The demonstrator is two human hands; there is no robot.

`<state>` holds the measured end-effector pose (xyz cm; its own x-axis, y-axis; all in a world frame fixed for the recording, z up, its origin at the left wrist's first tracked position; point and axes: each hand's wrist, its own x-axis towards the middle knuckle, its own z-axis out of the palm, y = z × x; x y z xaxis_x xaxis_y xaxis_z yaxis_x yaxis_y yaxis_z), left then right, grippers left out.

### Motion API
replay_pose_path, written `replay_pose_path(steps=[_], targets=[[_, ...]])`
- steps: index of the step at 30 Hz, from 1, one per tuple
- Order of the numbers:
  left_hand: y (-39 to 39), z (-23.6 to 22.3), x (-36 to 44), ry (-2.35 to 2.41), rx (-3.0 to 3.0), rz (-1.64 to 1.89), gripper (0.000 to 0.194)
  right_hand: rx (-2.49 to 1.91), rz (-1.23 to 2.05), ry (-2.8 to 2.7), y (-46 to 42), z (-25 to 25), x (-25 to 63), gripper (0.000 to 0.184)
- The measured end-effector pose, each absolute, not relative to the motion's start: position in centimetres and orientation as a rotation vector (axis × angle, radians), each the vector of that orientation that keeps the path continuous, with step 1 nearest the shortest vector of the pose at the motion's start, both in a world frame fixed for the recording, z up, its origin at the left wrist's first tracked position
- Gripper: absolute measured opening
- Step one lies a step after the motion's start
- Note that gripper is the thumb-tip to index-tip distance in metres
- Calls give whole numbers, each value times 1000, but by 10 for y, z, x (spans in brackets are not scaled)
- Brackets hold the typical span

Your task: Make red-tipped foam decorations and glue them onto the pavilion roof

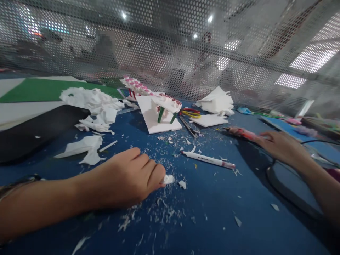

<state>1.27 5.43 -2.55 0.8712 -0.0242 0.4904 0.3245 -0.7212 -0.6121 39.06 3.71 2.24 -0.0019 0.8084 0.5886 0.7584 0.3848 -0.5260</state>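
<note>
My left hand [138, 173] is closed in a fist low over the table. A small torn white scrap [168, 179] sticks out by the thumb and forefinger, pinched between them. At the right, my right hand [284, 146] has its fingers curled around the rear of a red-handled, corded, pen-shaped tool [244, 133] that looks like a soldering iron. Its dark metal tip points left, above the table. Between the hands lies a white marker [208, 159] with reddish ends. Behind it stands a small white model [167, 104] with green posts on a white board [148, 117].
Torn white pieces [90, 101] are heaped at the left behind a long black object [39, 131]. A cutter [189, 127] and red-and-yellow-handled scissors [191, 113] lie mid-table. White stacked pieces [216, 101] stand near a perforated metal screen [159, 46]. Shavings litter the blue tabletop [207, 219].
</note>
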Motion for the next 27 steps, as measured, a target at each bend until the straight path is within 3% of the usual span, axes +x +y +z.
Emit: replay_pose_path(steps=[6,11,14,20,27], targets=[[55,-26,14,-216,-2303,-636,40,-1308,392,-1300,16,42,321,4],[55,-28,13,-246,-2313,-668,42,-1211,913,-954,-3,42,246,28],[54,-28,12,-243,-2314,-669,42,-1145,1148,-745,-10,43,217,32],[54,-26,12,-249,-2326,-658,40,-1058,1351,-758,-10,45,200,29],[55,-28,13,-255,-2349,-696,43,-1064,1368,-1024,-1,40,207,24]])
